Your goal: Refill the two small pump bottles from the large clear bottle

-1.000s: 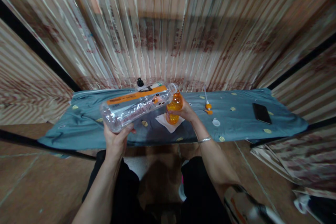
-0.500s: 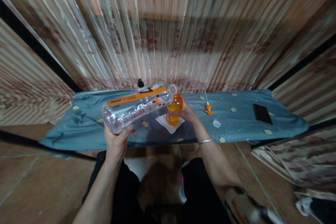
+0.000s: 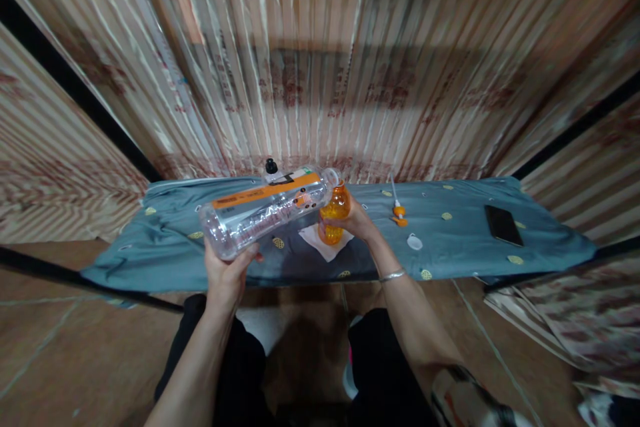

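My left hand (image 3: 227,275) grips the base end of a large clear plastic bottle (image 3: 265,213) with an orange and grey label. The bottle is tilted, its mouth lower right against the neck of a small orange bottle (image 3: 334,217). My right hand (image 3: 356,219) is wrapped round that orange bottle from the right and keeps it upright. Under it lies a white tissue (image 3: 326,248) on the blue-grey cloth. Whether liquid passes between the two mouths I cannot make out.
On the cloth-covered table (image 3: 165,240), an orange pump top with a tube (image 3: 399,213), a white round cap (image 3: 414,241) and a dark phone-like slab (image 3: 503,225) lie to the right. A bottle with a black top (image 3: 271,167) stands behind the large bottle. Striped curtains hang behind.
The view has shifted slightly, so everything sits a little lower and to the right. Both hands keep their hold, and the bottles stay mouth to mouth.
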A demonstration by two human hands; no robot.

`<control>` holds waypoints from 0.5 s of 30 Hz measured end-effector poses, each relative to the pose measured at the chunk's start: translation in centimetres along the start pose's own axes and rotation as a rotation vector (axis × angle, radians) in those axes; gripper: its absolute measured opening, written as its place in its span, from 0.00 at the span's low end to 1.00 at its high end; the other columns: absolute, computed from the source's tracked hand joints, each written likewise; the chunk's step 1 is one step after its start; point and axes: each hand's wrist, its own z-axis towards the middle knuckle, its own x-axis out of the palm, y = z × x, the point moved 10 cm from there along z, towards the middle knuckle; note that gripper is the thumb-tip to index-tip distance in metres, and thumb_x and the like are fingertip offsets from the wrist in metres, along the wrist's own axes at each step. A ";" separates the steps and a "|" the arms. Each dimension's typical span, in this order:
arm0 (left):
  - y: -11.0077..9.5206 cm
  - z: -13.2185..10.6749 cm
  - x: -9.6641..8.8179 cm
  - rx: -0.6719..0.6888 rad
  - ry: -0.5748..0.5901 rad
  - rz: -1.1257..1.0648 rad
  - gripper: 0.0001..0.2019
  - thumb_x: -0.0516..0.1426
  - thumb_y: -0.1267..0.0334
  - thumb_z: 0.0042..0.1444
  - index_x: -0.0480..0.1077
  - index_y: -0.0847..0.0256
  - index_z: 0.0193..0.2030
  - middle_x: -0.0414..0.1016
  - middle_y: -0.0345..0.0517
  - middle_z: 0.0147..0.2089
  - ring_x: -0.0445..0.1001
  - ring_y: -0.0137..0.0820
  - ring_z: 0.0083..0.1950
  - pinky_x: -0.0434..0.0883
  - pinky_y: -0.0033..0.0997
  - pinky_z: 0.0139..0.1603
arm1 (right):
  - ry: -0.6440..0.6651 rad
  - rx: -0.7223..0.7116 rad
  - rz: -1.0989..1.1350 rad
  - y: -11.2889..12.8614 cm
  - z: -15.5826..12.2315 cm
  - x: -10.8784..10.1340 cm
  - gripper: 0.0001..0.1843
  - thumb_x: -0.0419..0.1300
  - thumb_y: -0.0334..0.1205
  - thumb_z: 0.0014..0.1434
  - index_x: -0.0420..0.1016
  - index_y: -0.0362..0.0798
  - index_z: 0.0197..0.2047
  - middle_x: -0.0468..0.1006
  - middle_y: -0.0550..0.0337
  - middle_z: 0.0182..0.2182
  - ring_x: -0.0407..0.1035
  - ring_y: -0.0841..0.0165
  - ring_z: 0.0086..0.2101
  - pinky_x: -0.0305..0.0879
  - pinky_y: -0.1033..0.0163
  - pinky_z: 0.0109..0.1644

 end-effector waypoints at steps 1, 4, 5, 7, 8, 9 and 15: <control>0.0 0.0 0.0 -0.002 0.002 0.003 0.32 0.78 0.60 0.29 0.71 0.61 0.42 0.77 0.41 0.36 0.73 0.28 0.28 0.68 0.24 0.22 | -0.006 0.010 0.004 -0.1 0.0 -0.1 0.51 0.82 0.52 0.39 0.69 0.54 0.64 0.81 0.54 0.50 0.76 0.53 0.52 0.75 0.47 0.60; 0.2 0.0 -0.1 -0.009 0.016 0.014 0.33 0.77 0.59 0.30 0.71 0.61 0.45 0.78 0.42 0.36 0.74 0.29 0.29 0.69 0.24 0.22 | -0.022 0.039 0.028 -0.4 0.0 -0.2 0.53 0.83 0.52 0.37 0.68 0.54 0.64 0.81 0.53 0.51 0.76 0.52 0.53 0.74 0.46 0.61; 0.3 0.0 -0.1 -0.012 0.018 0.017 0.34 0.77 0.59 0.31 0.71 0.60 0.46 0.78 0.42 0.36 0.75 0.29 0.29 0.69 0.24 0.22 | -0.025 0.041 0.035 -0.4 0.0 -0.2 0.53 0.83 0.52 0.37 0.68 0.54 0.64 0.81 0.53 0.51 0.76 0.52 0.53 0.74 0.46 0.61; 0.4 0.0 -0.2 -0.016 0.022 0.020 0.35 0.77 0.59 0.31 0.70 0.60 0.47 0.78 0.41 0.37 0.75 0.29 0.29 0.70 0.24 0.23 | -0.020 0.039 0.050 -0.3 0.0 -0.1 0.53 0.83 0.52 0.37 0.68 0.54 0.64 0.81 0.53 0.51 0.76 0.53 0.53 0.74 0.46 0.61; 0.4 0.0 -0.3 -0.017 0.022 0.019 0.35 0.77 0.59 0.30 0.70 0.60 0.47 0.78 0.41 0.37 0.75 0.28 0.29 0.70 0.24 0.23 | -0.014 0.036 0.057 -0.3 0.0 0.0 0.52 0.83 0.52 0.37 0.69 0.54 0.64 0.81 0.54 0.50 0.76 0.53 0.52 0.74 0.46 0.61; 0.4 -0.1 -0.3 -0.019 0.024 0.018 0.36 0.77 0.59 0.29 0.70 0.60 0.48 0.78 0.41 0.37 0.75 0.28 0.29 0.70 0.24 0.23 | -0.008 0.034 0.064 -0.2 -0.1 0.1 0.51 0.83 0.52 0.38 0.69 0.54 0.63 0.82 0.54 0.50 0.76 0.54 0.52 0.74 0.47 0.61; 0.2 -0.2 -0.1 -0.017 0.036 0.010 0.39 0.78 0.59 0.29 0.69 0.60 0.50 0.78 0.41 0.38 0.75 0.27 0.27 0.70 0.23 0.21 | -0.009 0.035 0.078 -0.2 0.1 0.2 0.50 0.84 0.50 0.37 0.70 0.55 0.62 0.82 0.55 0.48 0.77 0.54 0.52 0.75 0.47 0.60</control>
